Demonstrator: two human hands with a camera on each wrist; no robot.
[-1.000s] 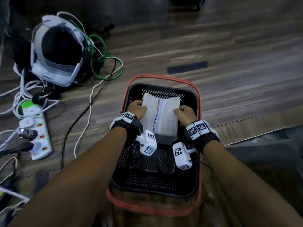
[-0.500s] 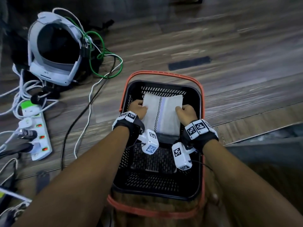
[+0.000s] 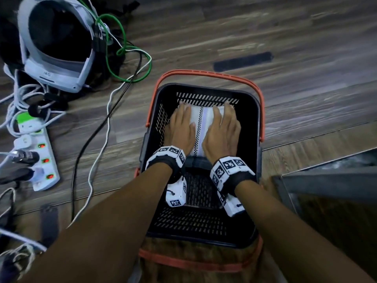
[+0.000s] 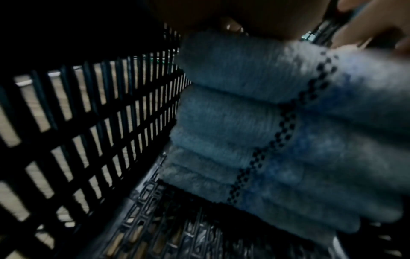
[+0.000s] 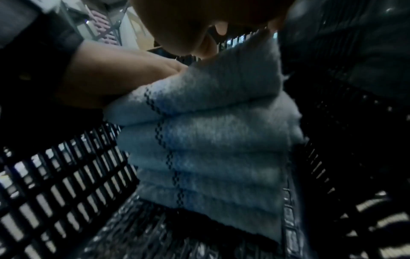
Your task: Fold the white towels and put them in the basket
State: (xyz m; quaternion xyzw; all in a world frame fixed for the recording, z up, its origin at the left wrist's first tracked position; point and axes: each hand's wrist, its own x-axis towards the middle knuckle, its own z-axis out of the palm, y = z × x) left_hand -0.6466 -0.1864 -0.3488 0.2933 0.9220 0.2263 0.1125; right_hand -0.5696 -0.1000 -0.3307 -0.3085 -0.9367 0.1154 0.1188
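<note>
A stack of folded white towels with a dark checked stripe lies at the far end of the black basket. My left hand lies flat on the left half of the top towel, fingers straight. On the right half my right hand lies flat in the same way. Both wrist views show the stack of several folded layers from the side, against the slatted basket wall. The palms hide most of the top towel.
The basket has orange handles and stands on a wooden floor. To the left lie a white headset, tangled cables and a white power strip. A dark strip marks the floor beyond the basket.
Both hands let go of the towel's side edges and now lie flat on top of it, reaching further into the basket. The towel sits lower on the stack.
</note>
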